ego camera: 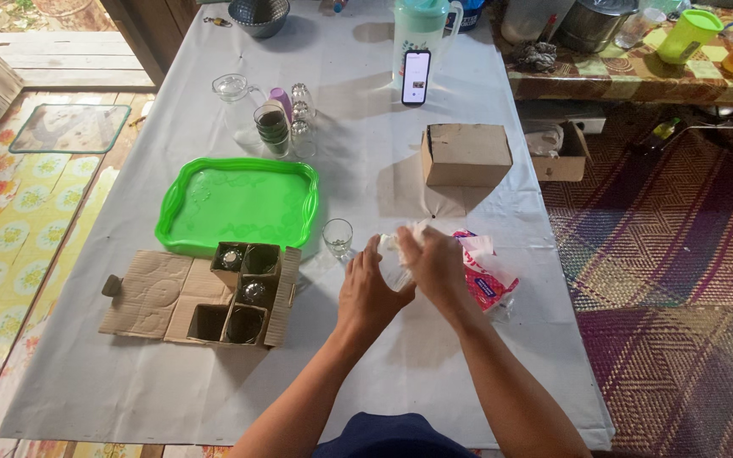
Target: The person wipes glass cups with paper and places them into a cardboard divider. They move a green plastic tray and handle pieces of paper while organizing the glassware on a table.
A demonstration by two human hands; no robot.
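Both hands meet over the white-covered table (pixel 400 356): the left hand (pixel 370 293) cups a clear glass (pixel 394 270) whose long axis tips up and away, while the right hand (pixel 436 265) presses white tissue (pixel 407 234) onto its mouth. Just left of them stands a small stemmed glass (pixel 338 237), beyond it a green tray (pixel 237 203); a patterned woven mat (pixel 680 254) covers the floor to the right.
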